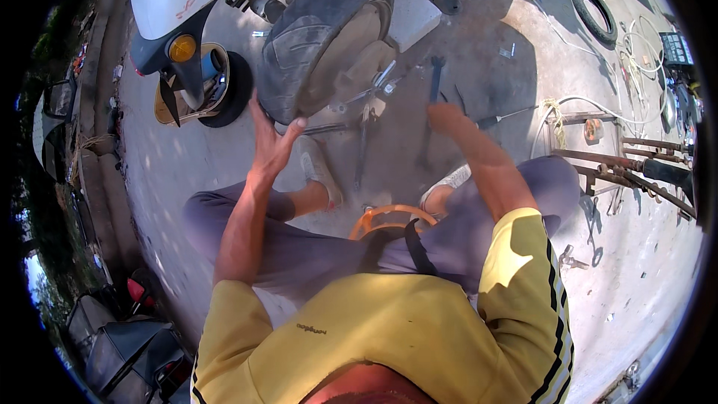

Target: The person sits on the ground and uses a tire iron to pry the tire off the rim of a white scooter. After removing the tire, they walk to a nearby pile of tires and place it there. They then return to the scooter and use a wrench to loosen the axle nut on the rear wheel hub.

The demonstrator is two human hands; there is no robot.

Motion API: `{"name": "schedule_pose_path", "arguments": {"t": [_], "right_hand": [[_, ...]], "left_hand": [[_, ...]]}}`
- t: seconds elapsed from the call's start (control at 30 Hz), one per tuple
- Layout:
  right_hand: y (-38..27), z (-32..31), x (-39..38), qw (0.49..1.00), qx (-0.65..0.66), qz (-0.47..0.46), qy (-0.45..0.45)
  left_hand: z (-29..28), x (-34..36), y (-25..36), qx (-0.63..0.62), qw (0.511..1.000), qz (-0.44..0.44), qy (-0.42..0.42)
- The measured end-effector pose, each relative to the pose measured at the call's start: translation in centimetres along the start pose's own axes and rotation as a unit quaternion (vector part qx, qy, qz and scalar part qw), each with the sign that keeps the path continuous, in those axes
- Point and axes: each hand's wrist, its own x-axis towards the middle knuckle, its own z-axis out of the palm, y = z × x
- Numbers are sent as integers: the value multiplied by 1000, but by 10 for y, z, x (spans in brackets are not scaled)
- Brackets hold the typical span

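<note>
A dusty scooter wheel with a black tyre [288, 60] stands under the white scooter body [176, 0]. My left hand [273, 142] grips the tyre's near edge, fingers along its left side and thumb on the right. My right hand [446, 117] is closed around a dark blue wrench [436, 78], whose head points away from me. Beside that hand lie a thin dark tool and a screwdriver [490, 120]. A metal axle part with a nut [387, 89] lies right of the wheel. Long metal tools [362, 146] rest on the ground between my feet.
At the left, a round container [166, 108] holding parts sits by the scooter's amber light [182, 49]. A pale block [413, 19] is behind the wheel. To the right stand a metal rack [598, 157], a hose [645, 60] and a loose tyre [594, 15]. An orange stool [393, 213] is beneath me.
</note>
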Motion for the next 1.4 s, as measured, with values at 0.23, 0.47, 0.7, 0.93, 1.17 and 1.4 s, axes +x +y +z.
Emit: {"name": "schedule_pose_path", "arguments": {"t": [0.23, 0.47, 0.7, 0.93, 1.17, 1.4], "right_hand": [[-72, 83, -13, 993, 3, -40, -113], [-215, 124, -2, 963, 263, 12, 54], [-232, 190, 51, 951, 277, 98, 91], [-232, 152, -2, 874, 410, 175, 196], [-219, 161, 4, 654, 596, 354, 305], [-242, -49, -245, 527, 825, 103, 176]], "left_hand": [[19, 5, -20, 79, 995, 19, 61], [2, 19, 23, 68, 995, -61, 51], [7, 41, 40, 219, 968, 100, 75], [-3, 46, 53, 244, 962, 92, 76], [10, 61, 70, 235, 961, 123, 73], [7, 60, 53, 232, 949, 162, 137]]}}
